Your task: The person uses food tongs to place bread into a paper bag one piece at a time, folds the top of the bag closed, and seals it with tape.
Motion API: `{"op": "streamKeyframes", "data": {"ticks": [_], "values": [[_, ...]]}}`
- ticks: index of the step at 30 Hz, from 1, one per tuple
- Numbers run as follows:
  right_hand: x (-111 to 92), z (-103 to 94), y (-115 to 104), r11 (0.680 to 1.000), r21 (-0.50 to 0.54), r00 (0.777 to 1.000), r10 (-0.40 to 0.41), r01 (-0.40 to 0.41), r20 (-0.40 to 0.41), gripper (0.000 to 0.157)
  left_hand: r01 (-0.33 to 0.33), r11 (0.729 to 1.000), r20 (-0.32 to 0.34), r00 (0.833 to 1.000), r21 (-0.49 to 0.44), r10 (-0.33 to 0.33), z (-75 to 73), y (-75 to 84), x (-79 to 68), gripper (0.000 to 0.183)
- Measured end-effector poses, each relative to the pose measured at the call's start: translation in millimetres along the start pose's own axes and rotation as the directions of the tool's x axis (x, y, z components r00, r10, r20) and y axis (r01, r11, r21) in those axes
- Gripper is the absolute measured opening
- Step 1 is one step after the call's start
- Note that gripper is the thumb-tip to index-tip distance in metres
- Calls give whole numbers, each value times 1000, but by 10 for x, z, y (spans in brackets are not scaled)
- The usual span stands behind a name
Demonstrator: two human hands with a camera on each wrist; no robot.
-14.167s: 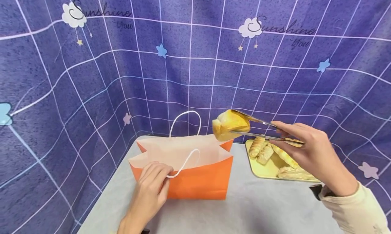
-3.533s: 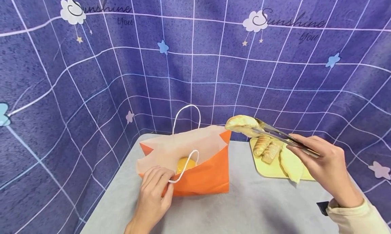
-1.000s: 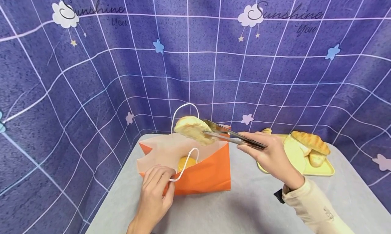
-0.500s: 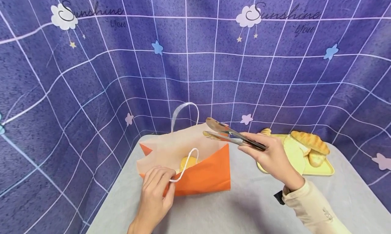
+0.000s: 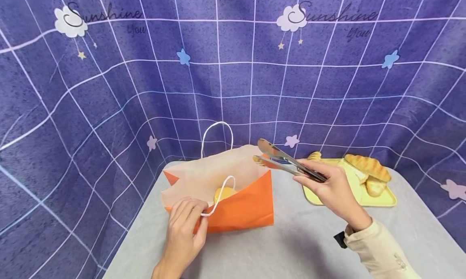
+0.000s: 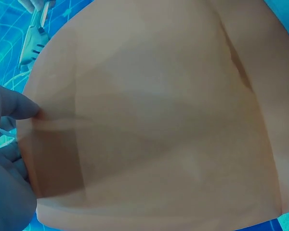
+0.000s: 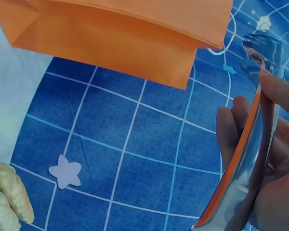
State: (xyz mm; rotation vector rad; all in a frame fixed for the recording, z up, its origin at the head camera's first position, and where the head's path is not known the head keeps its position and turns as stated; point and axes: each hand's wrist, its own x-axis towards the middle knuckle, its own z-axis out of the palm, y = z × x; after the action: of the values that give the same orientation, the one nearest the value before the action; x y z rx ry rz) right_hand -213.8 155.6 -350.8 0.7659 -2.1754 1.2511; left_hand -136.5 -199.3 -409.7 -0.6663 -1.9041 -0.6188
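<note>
An orange paper bag (image 5: 242, 212) with white cord handles stands on the table, its mouth gaping upward. At its front left rim, my left hand (image 5: 182, 230) pinches the paper between thumb and fingers; the left wrist view looks onto the bag's pale inner wall (image 6: 149, 120). Inside the bag a yellow bun (image 5: 225, 194) shows behind the front handle; the rest of the contents are hidden. Above the bag's right end, my right hand (image 5: 335, 192) grips metal tongs (image 5: 267, 147). The tongs' tips are apart with nothing between them.
To the right a yellow tray (image 5: 380, 206) holds a long scored loaf (image 5: 367, 167), a small roll (image 5: 376, 187) and other bread partly behind my right hand. A small twisted roll (image 5: 314, 155) sits at its left end. A purple curtain (image 5: 236, 80) hangs behind the table.
A pale flat bread, carried in the tongs from the tray to over the bag, has left the tongs. The tongs have since shifted slightly right. My left hand stays on the bag rim.
</note>
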Motion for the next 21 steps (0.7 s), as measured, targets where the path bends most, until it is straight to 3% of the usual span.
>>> {"op": "streamKeyframes", "data": {"ticks": [7,13,21], "values": [[-51,-10,47,999,-29,1000,24,-25,-20,45,14,1000,9,1000,-2,-14,10,-2,1,21],[-136,-122,133,990,-102,994,87,-93,-60,45,11,1000,6,1000,-2,-11,21,3,-3,21],[-329,-370,336,956,-201,965,173,-212,-195,51,23,1000,3,1000,2,-23,7,-30,7,21]]}}
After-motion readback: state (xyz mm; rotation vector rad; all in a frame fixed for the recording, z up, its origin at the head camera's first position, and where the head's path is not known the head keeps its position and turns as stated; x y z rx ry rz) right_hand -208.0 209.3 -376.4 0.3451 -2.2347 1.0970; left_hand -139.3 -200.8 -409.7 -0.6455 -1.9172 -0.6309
